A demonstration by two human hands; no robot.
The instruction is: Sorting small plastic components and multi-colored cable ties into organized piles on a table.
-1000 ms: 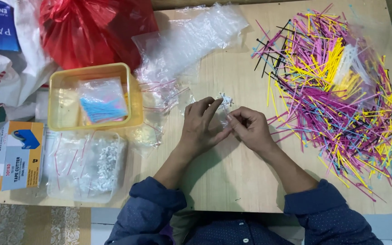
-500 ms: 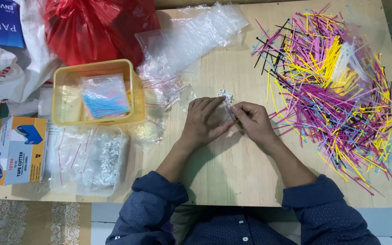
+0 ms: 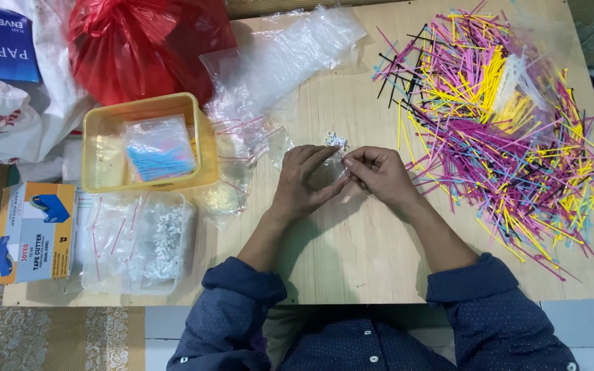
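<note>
A small clear bag (image 3: 342, 165) sits near the middle of the wooden table (image 3: 352, 261), pinched between both hands. The left hand (image 3: 304, 182) and the right hand (image 3: 378, 175) are close together, fingers closed on the bag. Just above the bag lie a few small white clips (image 3: 336, 141). To the right of the bag spreads a big pile of colourful ties (image 3: 503, 124). To its left stands a yellow tub (image 3: 142, 141), with a red bag (image 3: 139, 41) farther up.

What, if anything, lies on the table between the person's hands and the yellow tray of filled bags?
Loose clear plastic bags lie on the table between the left hand and the yellow tray. The right hand is farther off, beyond the left hand.
</note>
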